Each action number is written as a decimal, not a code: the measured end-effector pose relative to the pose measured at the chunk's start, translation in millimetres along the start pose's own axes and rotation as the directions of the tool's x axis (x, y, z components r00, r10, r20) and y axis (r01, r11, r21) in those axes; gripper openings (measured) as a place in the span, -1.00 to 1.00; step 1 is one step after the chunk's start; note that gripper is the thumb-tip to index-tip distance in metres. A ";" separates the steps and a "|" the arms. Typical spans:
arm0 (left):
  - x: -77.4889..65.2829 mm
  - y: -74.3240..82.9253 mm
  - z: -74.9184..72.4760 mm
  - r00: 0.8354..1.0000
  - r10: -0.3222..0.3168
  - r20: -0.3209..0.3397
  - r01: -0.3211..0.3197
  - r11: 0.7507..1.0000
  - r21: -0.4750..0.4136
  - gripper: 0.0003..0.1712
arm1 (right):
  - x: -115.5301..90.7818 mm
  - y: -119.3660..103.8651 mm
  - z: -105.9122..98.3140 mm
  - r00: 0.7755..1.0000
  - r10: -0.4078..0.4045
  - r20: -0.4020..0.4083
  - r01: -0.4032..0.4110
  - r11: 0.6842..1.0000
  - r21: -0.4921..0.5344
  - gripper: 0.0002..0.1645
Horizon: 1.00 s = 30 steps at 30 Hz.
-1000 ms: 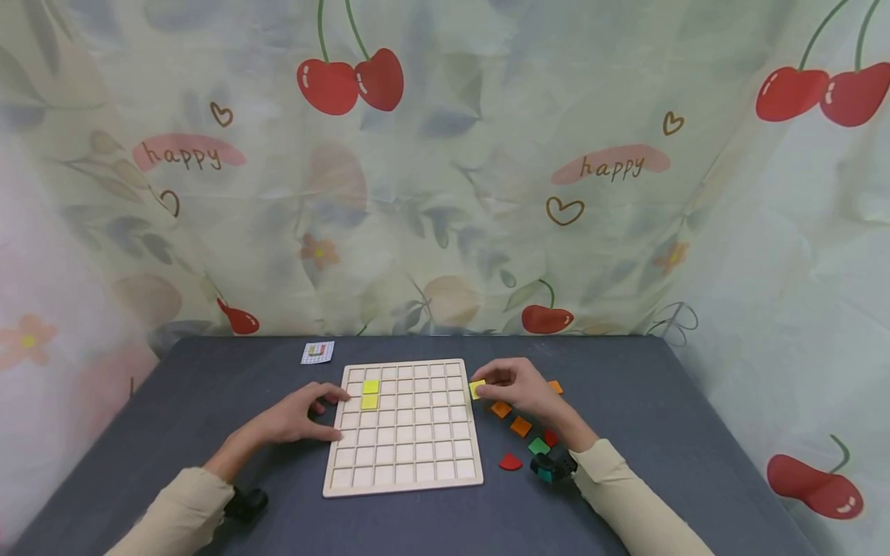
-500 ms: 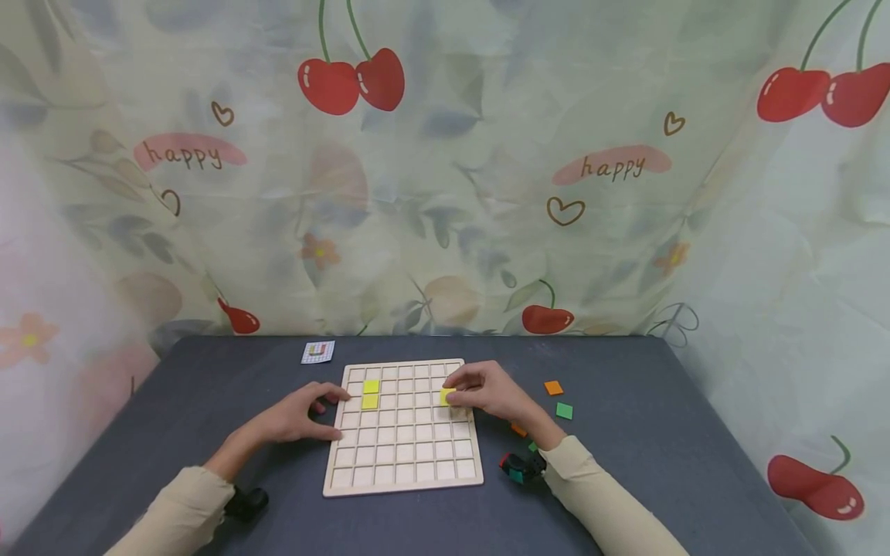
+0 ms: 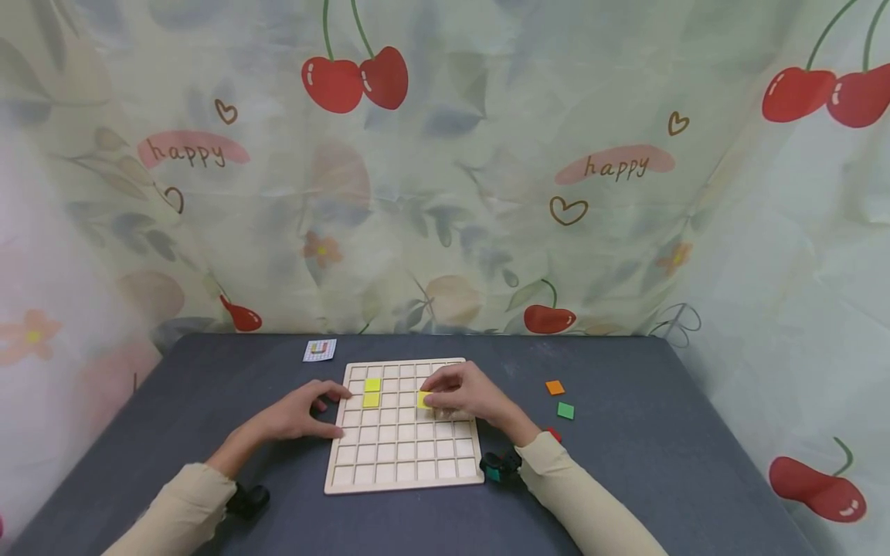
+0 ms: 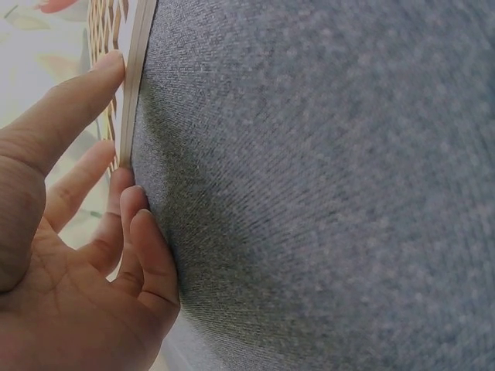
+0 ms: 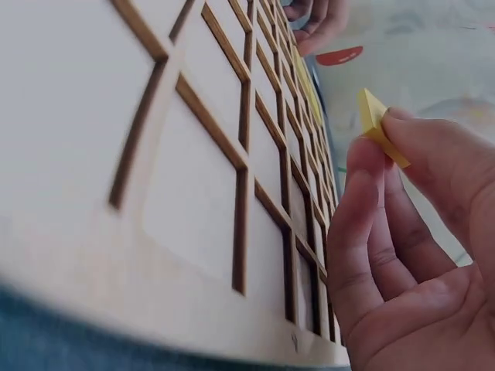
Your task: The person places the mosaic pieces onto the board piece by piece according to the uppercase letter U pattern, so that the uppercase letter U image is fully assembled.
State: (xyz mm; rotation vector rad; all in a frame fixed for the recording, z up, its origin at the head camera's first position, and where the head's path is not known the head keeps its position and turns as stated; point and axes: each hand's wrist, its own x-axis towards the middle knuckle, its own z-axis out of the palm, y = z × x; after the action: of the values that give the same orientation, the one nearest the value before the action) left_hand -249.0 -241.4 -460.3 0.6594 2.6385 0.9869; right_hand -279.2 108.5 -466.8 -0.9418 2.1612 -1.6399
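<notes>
A wooden grid board (image 3: 387,452) with square cells lies on the dark table. Two yellow square tiles (image 3: 371,392) sit in its upper left cells, one above the other. My right hand (image 3: 467,392) pinches another yellow tile (image 5: 376,127) between thumb and fingers over the upper right part of the board; the right wrist view shows it tilted and raised off the grid. At the board's left edge my left hand (image 3: 304,413) rests with thumb and fingertips touching the rim, fingers loosely spread. In the left wrist view the thumb (image 4: 85,97) lies against the wooden edge.
Right of the board lie an orange tile (image 3: 554,388) and a green tile (image 3: 565,411). A red piece (image 3: 554,434) shows partly behind the right forearm. A small printed card (image 3: 320,350) lies behind the board's left corner. A patterned curtain (image 3: 445,193) hangs behind the table.
My right hand has carried the yellow tile leftward from beside the board to over its cells. The forearm now covers some loose tiles and has uncovered the green one. My left hand stays put.
</notes>
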 end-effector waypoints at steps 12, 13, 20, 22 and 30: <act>-0.1 1.0 -0.5 1.000 -0.002 0.001 0.002 1.000 0.000 -0.31 | 17.6 1.5 17.0 0.998 -0.015 0.053 0.015 1.000 0.005 -0.77; 0.0 0.6 -0.3 1.000 -0.002 0.001 0.002 1.000 0.000 -0.31 | 18.9 0.9 18.7 0.998 -0.019 0.054 0.019 1.000 0.000 -0.77; 0.3 -1.1 -0.5 1.000 -0.007 0.006 0.007 1.000 0.001 -0.32 | 31.4 -0.7 33.4 0.998 -0.025 0.057 0.026 1.000 -0.010 -0.78; 0.1 -0.9 -0.9 1.000 -0.006 0.008 0.006 1.000 -0.002 -0.32 | 35.3 0.0 37.6 0.998 -0.019 0.060 0.020 1.000 -0.021 -0.78; -0.8 1.2 -1.7 1.000 -0.001 0.009 0.001 1.000 -0.005 -0.32 | 47.5 -0.9 52.0 0.998 -0.009 0.061 0.011 0.999 -0.032 -0.78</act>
State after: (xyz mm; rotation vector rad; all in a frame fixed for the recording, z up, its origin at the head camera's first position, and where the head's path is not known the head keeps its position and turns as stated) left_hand -248.6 -242.0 -458.1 0.6593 2.6278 0.9871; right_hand -285.1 38.8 -474.9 -1.0004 2.1523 -1.5636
